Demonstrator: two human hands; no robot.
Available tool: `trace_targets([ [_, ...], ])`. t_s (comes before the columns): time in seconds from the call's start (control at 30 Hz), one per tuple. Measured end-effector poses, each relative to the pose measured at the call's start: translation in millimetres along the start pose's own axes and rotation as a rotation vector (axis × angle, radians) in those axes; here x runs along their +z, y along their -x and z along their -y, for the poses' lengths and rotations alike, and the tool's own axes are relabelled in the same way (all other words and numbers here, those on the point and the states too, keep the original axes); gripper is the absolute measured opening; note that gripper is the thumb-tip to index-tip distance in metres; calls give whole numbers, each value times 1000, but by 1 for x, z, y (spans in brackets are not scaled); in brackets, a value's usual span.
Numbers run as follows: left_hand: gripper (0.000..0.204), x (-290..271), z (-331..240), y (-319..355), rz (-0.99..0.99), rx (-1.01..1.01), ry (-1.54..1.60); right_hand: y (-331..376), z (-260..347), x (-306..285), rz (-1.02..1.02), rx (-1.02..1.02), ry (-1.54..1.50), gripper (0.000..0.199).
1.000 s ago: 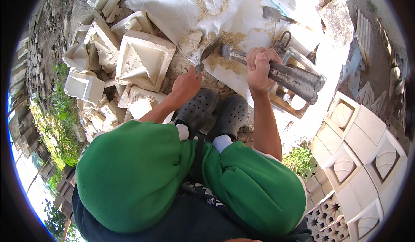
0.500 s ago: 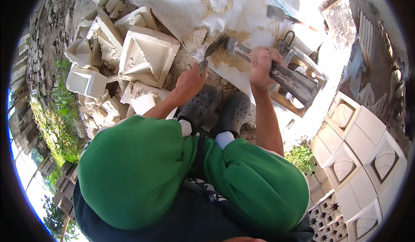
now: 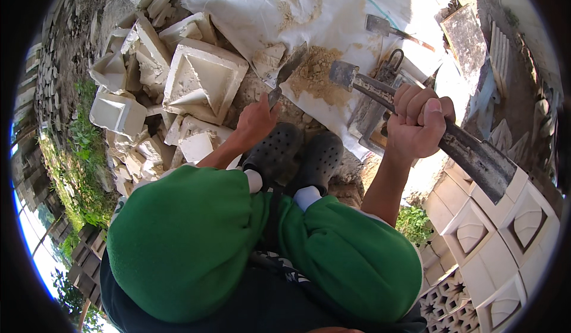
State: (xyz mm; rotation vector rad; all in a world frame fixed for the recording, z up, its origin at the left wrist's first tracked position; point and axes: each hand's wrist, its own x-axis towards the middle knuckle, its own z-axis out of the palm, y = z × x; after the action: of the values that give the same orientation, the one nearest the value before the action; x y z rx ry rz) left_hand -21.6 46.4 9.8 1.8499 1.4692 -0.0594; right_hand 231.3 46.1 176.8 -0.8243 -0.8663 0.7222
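A wrinkled white sheet (image 3: 351, 12) is spread out widely, and at its left lies a heap of broken pale blocks (image 3: 205, 80). Smaller is the long hammer (image 3: 375, 91), its handle gripped in the right hand (image 3: 419, 119), its head over the sheet. Then comes brown powder (image 3: 324, 74) on the sheet, and, just beside it, the trowel (image 3: 290, 66) (the smaller held tool), on which the left hand (image 3: 257, 119) is closed

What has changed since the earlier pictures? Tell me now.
The right hand, holding the hammer, has moved right and slightly back, taking the hammer's head away from the trowel. Nothing was taken hold of or let go. The left hand still grips the trowel about where it was; the broken blocks lie as before.
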Motion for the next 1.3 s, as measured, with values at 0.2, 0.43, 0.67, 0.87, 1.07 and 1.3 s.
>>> trace_targets([
  [0.2,42,7,-6,-4,49,-18,-56,41,-66,-21,-33,70,54,25],
  [0.43,41,4,-3,0,28,-40,-40,7,4,-2,9,-2,32,27],
  [0.67,40,5,-16,-8,64,5,-52,40,-83,-24,-120,37,421,29],
  [0.87,40,11,-3,-8,39,14,-62,17,-82,-18,-43,184,196,28],
  [1.07,40,8,-3,-7,40,-18,-43,-3,-5,-5,-82,39,18,26],
  [1.3,40,10,-6,-12,84,-35,-30,34,-97,-18,-162,71,113,27],
])
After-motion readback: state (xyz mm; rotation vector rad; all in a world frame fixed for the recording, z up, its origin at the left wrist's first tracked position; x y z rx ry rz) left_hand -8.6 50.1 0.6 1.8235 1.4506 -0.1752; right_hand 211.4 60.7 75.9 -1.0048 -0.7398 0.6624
